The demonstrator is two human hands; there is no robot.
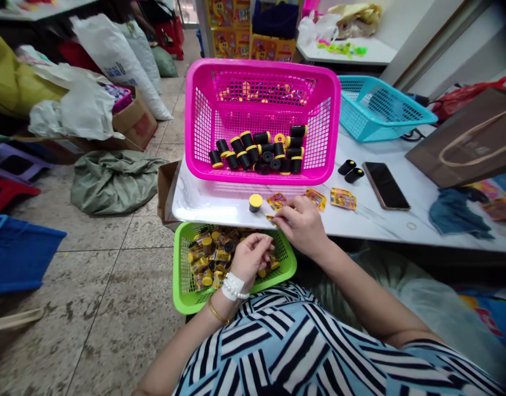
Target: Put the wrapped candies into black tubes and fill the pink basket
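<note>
My right hand (304, 226) is closed in a pinch at the table's front edge, with a small yellow-orange label (270, 219) at its fingertips. Over the green basket (179, 286), my left hand (251, 257) has thumb and fingers pressed together; anything between them is too small to make out. Inside that basket lie many small canisters (207, 258) wrapped in yellow labels. One black canister with a yellow lid (255, 203) stands upright on the table beside my right hand. Printed label sheets (342, 198) lie on the tabletop just beyond that hand.
A pink basket (261, 176) holding black, yellow-rimmed canisters (245, 138) stands ahead on the white table (212, 201). To the right are two black canisters (350, 171), a phone (385, 186), a blue basket (380, 132) and a paper bag (463, 143). Sacks (113, 66) stand left.
</note>
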